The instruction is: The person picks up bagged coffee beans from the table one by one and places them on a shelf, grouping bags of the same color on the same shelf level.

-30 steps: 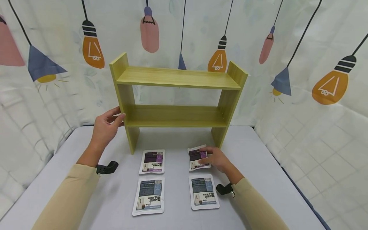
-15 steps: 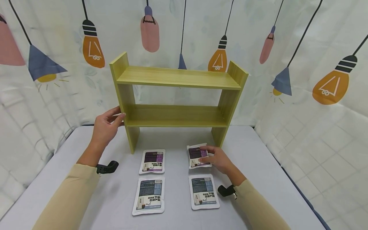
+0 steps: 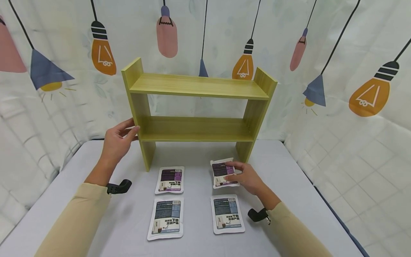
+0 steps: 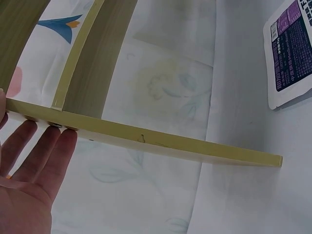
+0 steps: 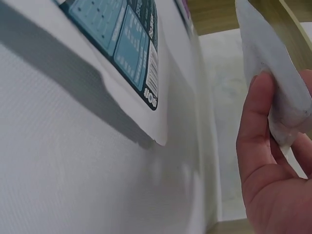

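A light yellow wooden two-tier shelf stands at the back of the table. My left hand holds its left side panel, fingers along the outer face and thumb at the front edge. My right hand pinches a white pouch with a purple and dark label by its right side. In the right wrist view this pouch is raised and tilted, thumb on its near side. Another purple-labelled pouch lies flat on the left. Two blue-labelled pouches lie nearer the front.
A white cloth covers the table. Behind and beside it hangs a pale curtain printed with lamps and bulbs. The shelf's feet stand just behind the pouches. Each wrist wears a black strap with a camera.
My right hand has lifted the purple-labelled pouch slightly, moving it a little up and to the right, with its top tilting. The left hand stays on the shelf panel.
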Available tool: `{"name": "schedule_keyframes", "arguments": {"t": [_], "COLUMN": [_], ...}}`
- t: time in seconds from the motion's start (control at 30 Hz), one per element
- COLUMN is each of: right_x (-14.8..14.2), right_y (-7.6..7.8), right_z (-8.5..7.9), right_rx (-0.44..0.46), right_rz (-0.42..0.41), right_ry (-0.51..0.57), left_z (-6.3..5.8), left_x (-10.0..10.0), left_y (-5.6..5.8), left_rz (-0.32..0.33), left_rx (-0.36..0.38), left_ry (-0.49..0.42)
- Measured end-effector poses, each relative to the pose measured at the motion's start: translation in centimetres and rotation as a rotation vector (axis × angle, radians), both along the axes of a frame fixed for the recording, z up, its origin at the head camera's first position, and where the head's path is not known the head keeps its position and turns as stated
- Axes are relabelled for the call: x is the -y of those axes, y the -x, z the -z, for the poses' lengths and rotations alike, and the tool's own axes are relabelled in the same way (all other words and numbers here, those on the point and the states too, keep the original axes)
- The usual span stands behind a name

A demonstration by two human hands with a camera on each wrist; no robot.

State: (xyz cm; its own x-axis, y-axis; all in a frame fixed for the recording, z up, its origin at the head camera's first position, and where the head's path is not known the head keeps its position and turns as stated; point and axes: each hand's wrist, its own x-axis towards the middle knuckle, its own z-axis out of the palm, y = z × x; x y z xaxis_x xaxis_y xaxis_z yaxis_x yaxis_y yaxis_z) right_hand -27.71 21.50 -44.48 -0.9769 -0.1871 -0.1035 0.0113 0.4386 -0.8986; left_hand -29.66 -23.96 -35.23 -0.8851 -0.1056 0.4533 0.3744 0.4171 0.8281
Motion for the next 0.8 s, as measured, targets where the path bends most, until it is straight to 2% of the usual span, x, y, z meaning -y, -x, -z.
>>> {"name": "schedule_keyframes", "arguments": {"t": [0.4,0.8], "right_x": [-0.2,0.0], "right_y": [-0.8,-1.8], "right_z": [-1.0,-2.7], "right_rx": [0.014,0.025], "right_rz": [-0.015,-0.044], "right_ry": [0.058,0.114], "left_z": [-0.1,-0.3], "left_x": [0.0,-0.1], "left_y": [-0.1,-0.2], "left_rz": [0.009,0.016], "left_rx": [-0.009,-0.002], "left_ry": [0.002,-0.001]}}
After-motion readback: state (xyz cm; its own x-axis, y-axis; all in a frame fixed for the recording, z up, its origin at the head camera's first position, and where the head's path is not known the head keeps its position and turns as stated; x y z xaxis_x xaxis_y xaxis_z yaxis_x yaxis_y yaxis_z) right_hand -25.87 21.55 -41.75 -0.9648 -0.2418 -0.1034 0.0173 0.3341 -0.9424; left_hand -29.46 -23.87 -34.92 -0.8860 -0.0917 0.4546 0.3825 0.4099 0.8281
